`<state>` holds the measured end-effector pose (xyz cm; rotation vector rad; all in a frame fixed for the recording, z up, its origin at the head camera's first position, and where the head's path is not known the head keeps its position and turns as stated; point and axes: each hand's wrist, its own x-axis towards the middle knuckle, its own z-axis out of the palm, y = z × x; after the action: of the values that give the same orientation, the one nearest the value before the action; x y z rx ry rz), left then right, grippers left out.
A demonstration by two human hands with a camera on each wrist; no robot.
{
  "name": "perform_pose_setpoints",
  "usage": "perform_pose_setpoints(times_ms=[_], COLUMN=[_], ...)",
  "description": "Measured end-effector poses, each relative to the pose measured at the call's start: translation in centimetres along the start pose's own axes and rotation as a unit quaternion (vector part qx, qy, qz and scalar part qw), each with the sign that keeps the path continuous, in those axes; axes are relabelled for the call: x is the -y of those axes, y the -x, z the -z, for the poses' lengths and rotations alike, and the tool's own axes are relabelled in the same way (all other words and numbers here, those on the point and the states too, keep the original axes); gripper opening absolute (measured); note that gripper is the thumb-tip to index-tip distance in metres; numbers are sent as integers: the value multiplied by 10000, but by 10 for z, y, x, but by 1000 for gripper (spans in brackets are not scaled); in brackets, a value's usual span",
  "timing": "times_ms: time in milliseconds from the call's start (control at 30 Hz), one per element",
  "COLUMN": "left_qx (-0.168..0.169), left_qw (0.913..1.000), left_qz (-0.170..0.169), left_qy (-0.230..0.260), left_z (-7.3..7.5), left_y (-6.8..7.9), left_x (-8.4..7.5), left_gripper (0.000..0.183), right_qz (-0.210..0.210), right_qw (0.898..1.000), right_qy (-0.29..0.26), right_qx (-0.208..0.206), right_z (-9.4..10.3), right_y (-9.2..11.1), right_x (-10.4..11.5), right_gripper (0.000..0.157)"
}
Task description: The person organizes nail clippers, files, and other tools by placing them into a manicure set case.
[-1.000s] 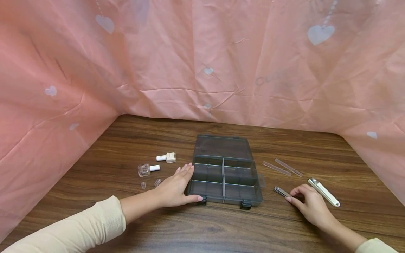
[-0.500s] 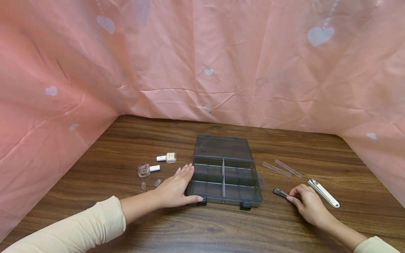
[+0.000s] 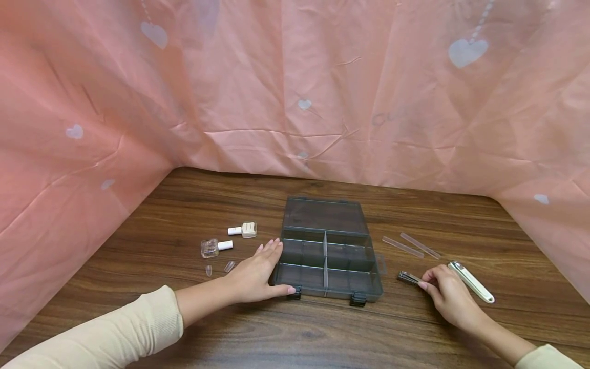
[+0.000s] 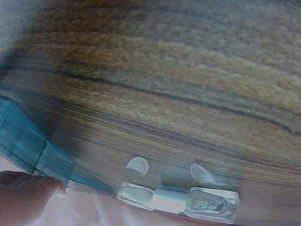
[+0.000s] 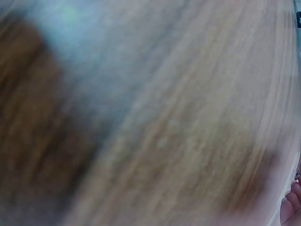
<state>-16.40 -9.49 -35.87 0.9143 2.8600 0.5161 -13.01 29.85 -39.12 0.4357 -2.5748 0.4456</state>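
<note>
My left hand [image 3: 258, 274] rests along the left side of a dark see-through organizer box [image 3: 301, 293], fingers straight, thumb at its front left latch. The box lies with its lid [image 3: 324, 214] folded back, and dividers part its inside. To the right of the box, my right hand [image 3: 451, 297] pinches the end of a small metal nail clipper [image 3: 408, 278] between thumb and fingers, close over the table. A larger white nail clipper [image 3: 472, 282] lies just beyond that hand. In the left wrist view, my thumb [image 4: 44, 190] shows at the box's edge.
Two nail polish bottles [image 3: 249, 229] with white caps lie left of the box, near two clear false nails [image 3: 229, 266]. Two pale thin strips [image 3: 403, 246] lie right of the box. A pink curtain [image 3: 322, 102] hangs around the wooden table [image 3: 286, 338].
The small nail clipper has turned slightly in my right fingers, and those fingertips have risen a little. My left hand and the box have stayed in place.
</note>
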Motion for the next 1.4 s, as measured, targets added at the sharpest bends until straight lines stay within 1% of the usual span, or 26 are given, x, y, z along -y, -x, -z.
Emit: perform_pose_setpoints(times_ms=[167, 333, 433, 567, 767, 967, 1133, 1400], left_qx=[20, 6, -9, -21, -24, -16, -8, 9], left_qw=[10000, 10000, 10000, 10000, 10000, 10000, 10000, 10000], left_qz=[10, -23, -44, -53, -72, -69, -47, -50], left_qy=[1, -18, -24, -29, -45, -32, -18, -41], left_z=[0, 0, -1, 0, 0, -1, -1, -1], left_y=[1, 0, 0, 0, 1, 1, 0, 0], left_x=[0, 0, 1, 1, 0, 0, 1, 1], left_gripper=[96, 96, 95, 95, 96, 96, 96, 96], right_qz=[-63, 86, 54, -40, 89, 150, 243, 326], right_qw=[9999, 9992, 9990, 9986, 9973, 9962, 9955, 9940], right_qy=[-110, -272, -347, -463, -625, -811, -901, -1000], right_qx=[-73, -271, -281, -266, -372, -273, -135, 294], right_z=[4, 7, 10, 12, 8, 1, -10, -26], right_y=[-7, -17, -23, -33, -49, -65, -78, -92], right_x=[4, 7, 11, 19, 35, 49, 59, 71], right_gripper=[20, 18, 16, 14, 15, 13, 11, 8])
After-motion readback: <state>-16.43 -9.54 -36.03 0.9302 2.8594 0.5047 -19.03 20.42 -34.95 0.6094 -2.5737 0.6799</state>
